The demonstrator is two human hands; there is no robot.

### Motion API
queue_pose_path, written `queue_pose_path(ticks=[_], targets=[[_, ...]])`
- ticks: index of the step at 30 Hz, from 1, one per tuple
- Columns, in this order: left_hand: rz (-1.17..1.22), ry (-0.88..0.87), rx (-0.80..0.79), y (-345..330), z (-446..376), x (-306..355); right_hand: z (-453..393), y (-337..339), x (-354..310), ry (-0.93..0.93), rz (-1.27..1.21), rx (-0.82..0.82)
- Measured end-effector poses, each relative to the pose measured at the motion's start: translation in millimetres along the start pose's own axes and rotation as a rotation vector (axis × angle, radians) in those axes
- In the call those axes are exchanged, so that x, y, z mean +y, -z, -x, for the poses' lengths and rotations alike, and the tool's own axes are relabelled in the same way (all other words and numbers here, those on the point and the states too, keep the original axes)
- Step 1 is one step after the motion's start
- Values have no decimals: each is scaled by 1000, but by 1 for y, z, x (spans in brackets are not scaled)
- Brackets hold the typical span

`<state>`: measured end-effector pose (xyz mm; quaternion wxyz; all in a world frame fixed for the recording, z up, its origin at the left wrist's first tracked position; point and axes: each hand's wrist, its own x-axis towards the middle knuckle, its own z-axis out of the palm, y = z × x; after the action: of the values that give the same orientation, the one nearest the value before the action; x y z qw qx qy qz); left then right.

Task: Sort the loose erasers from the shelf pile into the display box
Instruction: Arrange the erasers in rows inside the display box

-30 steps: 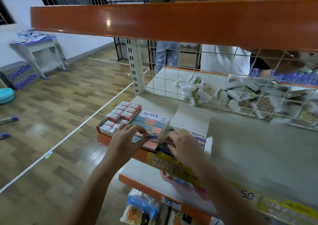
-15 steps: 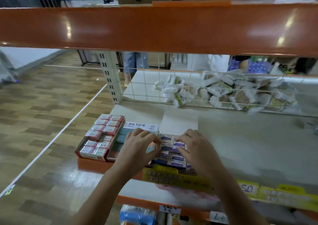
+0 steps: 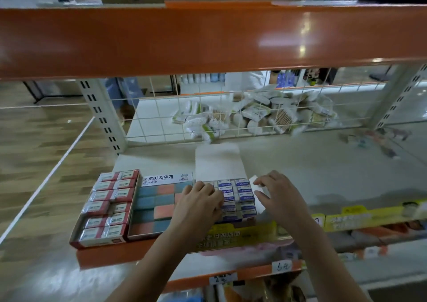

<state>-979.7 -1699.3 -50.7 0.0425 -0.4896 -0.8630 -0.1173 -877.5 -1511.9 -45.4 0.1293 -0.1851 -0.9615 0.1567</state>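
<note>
We see both hands at the display box on the shelf, its white lid flap standing up at the back. Blue-and-white erasers sit in neat rows inside. Our left hand lies palm-down over the box's left part, fingers bent onto the eraser rows; can't tell if it's pinching one or just pressing. Our right hand is at the box's right edge w/ thumb and fingers spread, touching a white side flap; nothing clearly gripped there.

Left of the box, touching it, is a tray of teal-and-salmon block erasers w/ a Korean label card at the back. Further left, a red carton w/ two columns of wrapped erasers.

Behind, a wire grid backs the shelf; beyond it, a heap of white packets. A few loose small items, blurred, lie far right on the shelf. An orange beam spans overhead. Yellow price strips run along the shelf front.
</note>
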Motion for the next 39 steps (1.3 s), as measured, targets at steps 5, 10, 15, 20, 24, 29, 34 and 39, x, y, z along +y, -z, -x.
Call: queue_pose_path(ticks=[5,10,15,20,24,29,34,39], targets=[[-23,-24,8,-3,4,-8,5,-4,-4,-55,-4,26],[-26,-78,-46,8,-13,-12,7,6,-3,-43,14,6],[-19,-168,-21,21,-60,20,11,31,16,-28,53,-39],[-1,-306,-3,12,-102,91,28,55,65,-122,134,-106],[30,-377,18,-11,-133,156,52,75,122,-218,164,-77],[1,-396,-28,-53,-173,236,78,104,204,-305,189,-79],[-2,-383,-118,-80,-216,295,81,132,276,-345,247,-128],[-44,-308,-162,-89,-266,318,59,143,323,-347,254,-95]])
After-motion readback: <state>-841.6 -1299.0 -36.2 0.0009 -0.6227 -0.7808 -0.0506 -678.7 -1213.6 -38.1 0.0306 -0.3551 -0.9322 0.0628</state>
